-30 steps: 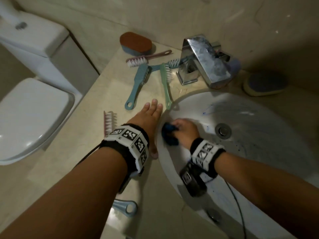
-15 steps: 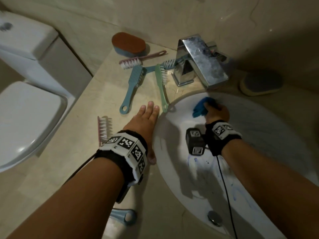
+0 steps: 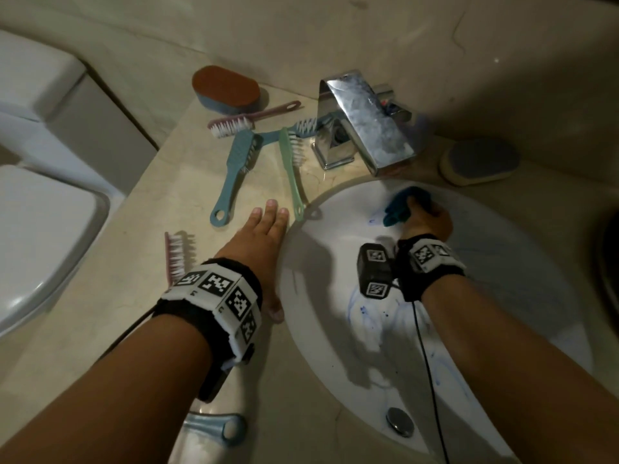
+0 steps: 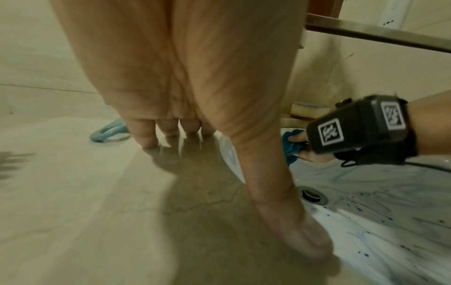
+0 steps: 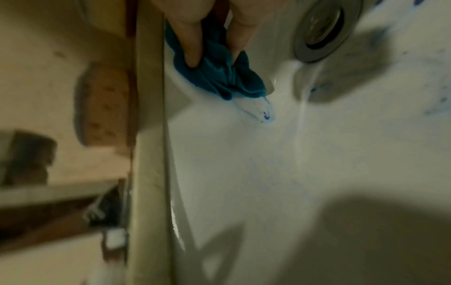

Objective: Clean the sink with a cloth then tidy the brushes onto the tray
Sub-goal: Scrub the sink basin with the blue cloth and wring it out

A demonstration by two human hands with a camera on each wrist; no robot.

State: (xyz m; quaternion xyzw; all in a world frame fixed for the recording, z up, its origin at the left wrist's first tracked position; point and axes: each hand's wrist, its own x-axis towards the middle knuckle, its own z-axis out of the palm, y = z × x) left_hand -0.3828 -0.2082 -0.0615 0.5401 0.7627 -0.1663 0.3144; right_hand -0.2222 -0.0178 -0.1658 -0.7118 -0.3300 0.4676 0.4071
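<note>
Since a second ago the right hand (image 3: 427, 217) has carried the blue cloth (image 3: 400, 205) from the near left wall of the sink (image 3: 335, 329) up to its far rim, just below the tap (image 3: 365, 125). Its fingers (image 5: 192, 38) pinch the bunched cloth, which hides most of them; the right-wrist view is blurred. The left hand (image 3: 261, 242) lies flat and spread on the worktop (image 3: 117, 296) beside the rim, holding nothing. A blue brush (image 3: 214, 428) is partly covered by the left forearm. Near the tap lie a pink brush (image 3: 248, 120), a blue one (image 3: 234, 169) and a green one (image 3: 291, 169). Blue streaks mark the white basin.
</note>
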